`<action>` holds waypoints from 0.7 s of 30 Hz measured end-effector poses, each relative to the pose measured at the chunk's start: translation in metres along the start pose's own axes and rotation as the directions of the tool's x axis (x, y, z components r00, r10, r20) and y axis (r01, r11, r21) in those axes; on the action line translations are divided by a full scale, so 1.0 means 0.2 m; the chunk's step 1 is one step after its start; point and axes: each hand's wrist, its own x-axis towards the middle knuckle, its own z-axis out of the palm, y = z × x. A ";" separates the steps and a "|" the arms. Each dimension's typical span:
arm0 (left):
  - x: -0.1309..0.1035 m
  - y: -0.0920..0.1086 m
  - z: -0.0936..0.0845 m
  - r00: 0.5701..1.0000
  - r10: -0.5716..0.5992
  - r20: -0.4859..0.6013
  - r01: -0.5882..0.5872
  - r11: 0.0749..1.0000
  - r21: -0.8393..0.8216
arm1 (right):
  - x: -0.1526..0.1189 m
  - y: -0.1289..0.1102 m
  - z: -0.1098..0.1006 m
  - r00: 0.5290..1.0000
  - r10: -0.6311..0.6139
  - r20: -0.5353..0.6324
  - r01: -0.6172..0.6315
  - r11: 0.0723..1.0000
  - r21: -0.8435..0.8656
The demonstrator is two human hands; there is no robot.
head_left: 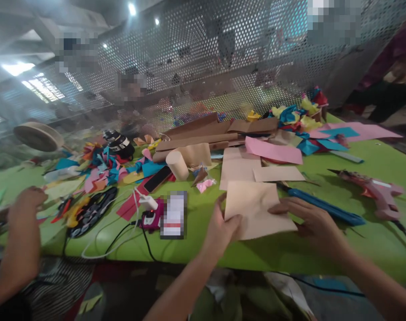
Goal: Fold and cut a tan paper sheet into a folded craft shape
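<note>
A square sheet of tan paper [252, 205] is held between my two hands, tilted above the green table [203, 249]. My left hand [221, 227] grips its left edge, thumb on top. At the right side my right hand [303, 218] pinches the sheet between thumb and fingers. Just beyond it lie a larger tan sheet [238, 162] and a narrow tan strip [279, 174]. A blue-handled tool [326, 205], perhaps a cutter, rests near my right hand. Farther right sits a pink glue gun [379, 191] with a dark tip.
Left of my hands are a phone [174, 214], a magenta power adapter [152, 218] and trailing cables. A roll of tan paper [177, 165] stands behind. Colored paper scraps [102, 171] and cardboard [196, 133] line the back. Another person's arm [24, 236] reaches in at left.
</note>
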 end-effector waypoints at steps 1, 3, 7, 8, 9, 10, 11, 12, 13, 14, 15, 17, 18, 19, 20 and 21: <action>-0.01 -0.01 -0.02 0.997 0.074 -0.005 -0.073 0.987 0.143 | -0.02 0.00 0.00 1.000 0.015 0.005 -0.015 1.000 0.018; -0.04 -0.03 -0.06 0.963 0.268 0.015 -0.238 0.826 0.512 | -0.04 -0.01 0.00 0.997 0.067 0.029 -0.069 0.996 0.056; -0.10 -0.07 -0.14 0.795 0.510 0.327 -0.485 0.211 0.849 | -0.09 -0.01 -0.01 0.985 0.144 0.093 -0.150 0.987 0.061; -0.11 -0.08 -0.15 0.759 0.488 0.431 -0.554 0.137 0.821 | -0.10 -0.01 -0.01 0.983 0.151 0.107 -0.157 0.986 0.049; -0.12 -0.08 -0.16 0.728 0.437 0.528 -0.626 0.111 0.772 | -0.12 0.00 -0.01 0.981 0.151 0.119 -0.156 0.987 0.031; -0.12 -0.07 -0.17 0.704 0.373 0.605 -0.685 0.129 0.717 | -0.14 0.01 -0.01 0.981 0.147 0.127 -0.149 0.989 0.005; -0.13 -0.06 -0.17 0.688 0.307 0.658 -0.720 0.175 0.672 | -0.16 0.03 -0.01 0.982 0.138 0.128 -0.135 0.990 -0.029; -0.13 -0.04 -0.18 0.685 0.250 0.684 -0.728 0.231 0.645 | -0.18 0.05 -0.01 0.984 0.129 0.123 -0.121 0.990 -0.069; -0.13 -0.02 -0.18 0.692 0.205 0.692 -0.719 0.282 0.636 | -0.20 0.07 -0.01 0.987 0.118 0.112 -0.105 0.988 -0.110; -0.12 0.00 -0.18 0.703 0.169 0.691 -0.702 0.324 0.635 | -0.21 0.09 -0.01 0.990 0.104 0.099 -0.089 0.985 -0.146; -0.12 0.01 -0.19 0.710 0.139 0.691 -0.686 0.358 0.633 | -0.23 0.11 -0.02 0.991 0.093 0.093 -0.076 0.982 -0.174; -0.12 0.04 -0.21 0.700 0.094 0.708 -0.673 0.418 0.610 | -0.24 0.13 -0.03 0.990 0.071 0.120 -0.048 0.982 -0.184; -0.12 0.05 -0.22 0.691 0.077 0.719 -0.668 0.447 0.595 | -0.25 0.14 -0.04 0.987 0.063 0.151 -0.037 0.986 -0.164; -0.12 0.06 -0.22 0.686 0.065 0.724 -0.660 0.474 0.583 | -0.24 0.14 -0.04 0.982 0.055 0.182 -0.031 0.991 -0.133; -0.12 0.06 -0.23 0.689 0.057 0.723 -0.647 0.499 0.577 | -0.24 0.14 -0.05 0.976 0.054 0.211 -0.034 0.995 -0.097; -0.12 0.06 -0.23 0.701 0.056 0.711 -0.627 0.524 0.577 | -0.23 0.13 -0.05 0.971 0.059 0.233 -0.045 0.997 -0.063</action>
